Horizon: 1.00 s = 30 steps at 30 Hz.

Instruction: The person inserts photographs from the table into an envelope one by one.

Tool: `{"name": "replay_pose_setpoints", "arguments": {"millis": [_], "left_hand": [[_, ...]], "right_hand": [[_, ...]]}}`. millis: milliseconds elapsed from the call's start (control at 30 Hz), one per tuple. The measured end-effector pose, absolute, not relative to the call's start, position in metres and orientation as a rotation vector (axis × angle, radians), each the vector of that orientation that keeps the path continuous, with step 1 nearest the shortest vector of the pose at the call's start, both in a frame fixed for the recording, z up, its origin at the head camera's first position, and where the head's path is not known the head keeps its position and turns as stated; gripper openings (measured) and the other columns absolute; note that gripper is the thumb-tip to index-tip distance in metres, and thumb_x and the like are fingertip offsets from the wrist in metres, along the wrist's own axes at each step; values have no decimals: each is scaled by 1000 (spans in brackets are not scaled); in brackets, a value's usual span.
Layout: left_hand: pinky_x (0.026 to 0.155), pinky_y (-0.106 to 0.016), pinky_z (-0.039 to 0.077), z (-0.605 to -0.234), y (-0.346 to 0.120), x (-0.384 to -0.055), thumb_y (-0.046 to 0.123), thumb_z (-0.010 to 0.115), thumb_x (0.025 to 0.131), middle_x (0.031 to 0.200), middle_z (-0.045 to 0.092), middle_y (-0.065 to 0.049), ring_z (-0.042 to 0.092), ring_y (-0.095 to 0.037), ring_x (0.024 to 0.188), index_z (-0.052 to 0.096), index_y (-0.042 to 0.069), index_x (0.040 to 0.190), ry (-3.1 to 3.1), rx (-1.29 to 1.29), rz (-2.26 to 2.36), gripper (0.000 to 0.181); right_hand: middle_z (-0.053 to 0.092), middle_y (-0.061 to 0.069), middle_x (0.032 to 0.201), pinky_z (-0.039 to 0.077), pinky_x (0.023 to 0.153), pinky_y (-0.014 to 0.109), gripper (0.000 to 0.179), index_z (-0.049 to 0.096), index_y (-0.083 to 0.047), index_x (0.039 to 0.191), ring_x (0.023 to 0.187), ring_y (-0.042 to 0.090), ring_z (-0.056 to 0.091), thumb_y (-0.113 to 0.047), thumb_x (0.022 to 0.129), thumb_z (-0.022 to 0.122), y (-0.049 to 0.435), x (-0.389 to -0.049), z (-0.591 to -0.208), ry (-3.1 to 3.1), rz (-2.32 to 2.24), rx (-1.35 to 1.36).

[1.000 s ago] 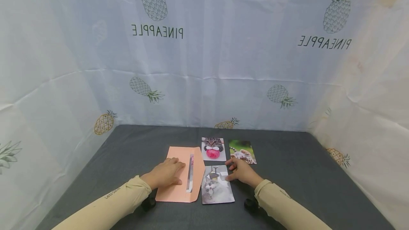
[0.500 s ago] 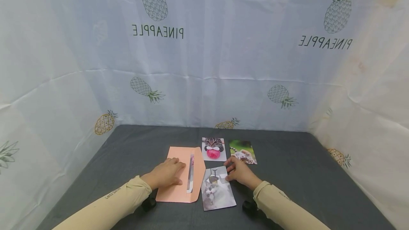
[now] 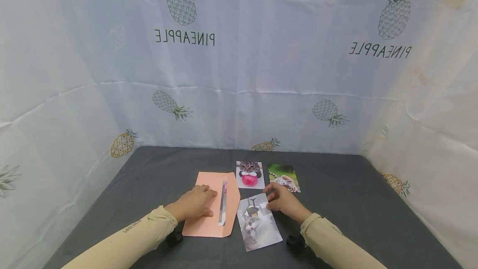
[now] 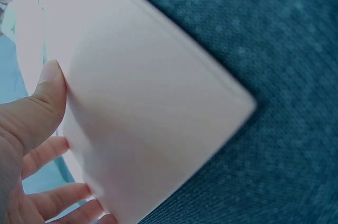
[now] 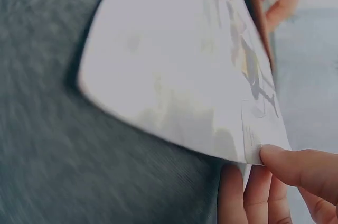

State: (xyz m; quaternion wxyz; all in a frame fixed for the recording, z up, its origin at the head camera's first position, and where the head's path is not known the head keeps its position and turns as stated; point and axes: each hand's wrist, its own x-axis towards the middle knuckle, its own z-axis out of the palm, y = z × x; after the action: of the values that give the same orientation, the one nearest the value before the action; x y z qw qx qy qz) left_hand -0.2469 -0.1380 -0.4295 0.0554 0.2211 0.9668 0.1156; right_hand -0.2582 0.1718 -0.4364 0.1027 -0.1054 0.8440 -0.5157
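Photo (image 3: pixel 258 223) in right grip (image 3: pixel 285 203) partly hides fingers (image 5: pixel 257 198).

2 reversed words, plus sleeve lettering
From my end I read PINEAPPLE, mirrored, 2 times on the white curtain (image 3: pixel 276 63): the left print (image 3: pixel 185 37) beyond the left hand (image 3: pixel 194 202), the right print (image 3: pixel 380 50) beyond and right of the right hand (image 3: pixel 285 201). Behind the left hand, lettering (image 3: pixel 132 226) on the left sleeve (image 3: pixel 119 242) seems to start "Let's"; the rest is too small for me.
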Motion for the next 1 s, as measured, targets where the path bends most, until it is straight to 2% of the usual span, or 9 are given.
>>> {"name": "replay_pose_setpoints", "arguments": {"millis": [200,567,733,1000], "left_hand": [[100,-53,44,-429,-138,-247,33,79,79,136,51,-19,49,-37,124,59,9,129,2937,661,350,58],[100,-53,44,-432,-139,-248,34,79,79,136,51,-19,49,-37,124,59,9,129,2943,676,344,59],[100,-53,44,-432,-139,-248,34,79,78,136,52,-19,49,-37,124,59,9,129,2945,681,346,60],[100,-52,44,-433,-139,-249,34,79,79,136,52,-19,49,-37,123,59,9,129,2944,678,346,59]], "right_hand": [[53,12,88,55,57,35,41,56,5,117,71,17,55,14,78,66,182,-261,-427,2460,-1624,-273],[59,21,103,58,78,42,45,52,10,128,83,18,62,6,85,66,195,-264,-408,2440,-1728,-229],[60,21,107,58,79,39,45,52,7,129,86,18,62,5,86,65,195,-265,-404,2431,-1788,-193],[61,24,116,56,85,42,47,52,4,132,95,21,64,1,88,66,186,-271,-404,2449,-1806,-195]]}}
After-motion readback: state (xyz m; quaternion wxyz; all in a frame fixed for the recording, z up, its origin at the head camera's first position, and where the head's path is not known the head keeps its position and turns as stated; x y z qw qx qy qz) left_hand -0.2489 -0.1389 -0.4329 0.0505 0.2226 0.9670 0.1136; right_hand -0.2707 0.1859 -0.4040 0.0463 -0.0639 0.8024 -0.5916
